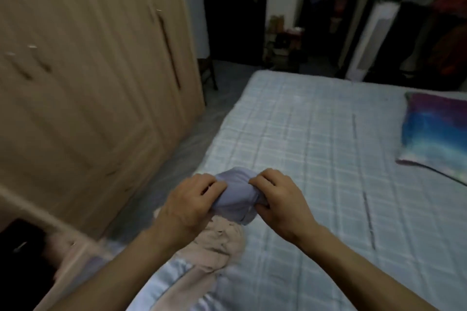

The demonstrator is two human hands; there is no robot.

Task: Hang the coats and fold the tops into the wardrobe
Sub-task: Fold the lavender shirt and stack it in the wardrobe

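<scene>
A bunched lavender top [237, 194] is held just above the near edge of the bed. My left hand [189, 203] grips its left side and my right hand [280, 199] grips its right side, fingers curled into the cloth. Under my left wrist a crumpled pale pink garment [217, 242] lies on the bed. A shiny light blue garment [166, 280] lies beneath it at the bottom edge. The beige wardrobe [88, 70] stands at the left with its doors closed.
The bed has a light blue checked cover [316, 149]. A blue and purple pillow [437, 134] lies at its right. Grey floor [187, 144] runs between bed and wardrobe. A dark doorway [232, 7] and an open closet with hanging clothes [429, 7] are at the back.
</scene>
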